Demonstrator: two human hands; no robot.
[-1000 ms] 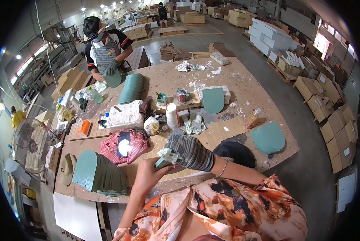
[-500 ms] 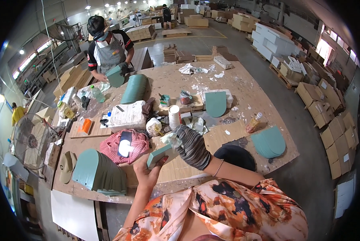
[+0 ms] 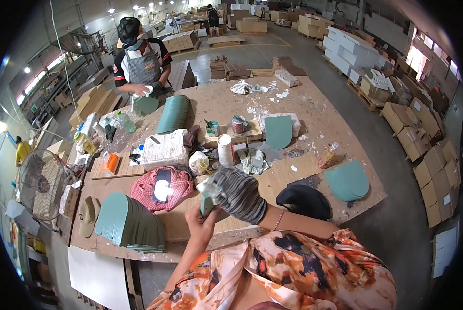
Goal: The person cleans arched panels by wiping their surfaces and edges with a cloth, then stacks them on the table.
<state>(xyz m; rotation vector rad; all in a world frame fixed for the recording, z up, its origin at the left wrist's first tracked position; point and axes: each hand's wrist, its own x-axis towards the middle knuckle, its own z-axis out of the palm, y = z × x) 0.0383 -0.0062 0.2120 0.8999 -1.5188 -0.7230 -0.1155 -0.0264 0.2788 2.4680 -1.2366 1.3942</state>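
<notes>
Bare, my left hand (image 3: pixel 199 221) grips a green panel (image 3: pixel 206 205) from below, its edge turned toward me. My right hand (image 3: pixel 240 192), in a striped grey knit glove, is closed on a crumpled white rag (image 3: pixel 209 188) pressed against the panel's upper end. The glove hides much of the panel. To the left stands a fanned stack of round-ended green panels (image 3: pixel 119 219). A smaller pile of green panels (image 3: pixel 347 181) lies at the right, by a black cap (image 3: pixel 304 202). One more green panel (image 3: pixel 278 132) leans on a white block beyond my hands.
A phone (image 3: pixel 161 185) rests on a red checked cloth (image 3: pixel 141 192). Behind my hands stand stacked white cups (image 3: pixel 225 150), a can (image 3: pixel 238 124) and a bottle (image 3: pixel 328 156). Across the worktable (image 3: pixel 314 113), a co-worker (image 3: pixel 141 67) wipes a green panel. A fan (image 3: pixel 43 183) is at left.
The panel in my hands has turned more edge-on. My gloved right hand has shifted slightly left and down with the rag. The co-worker's panel has lowered, with a white cloth now on it.
</notes>
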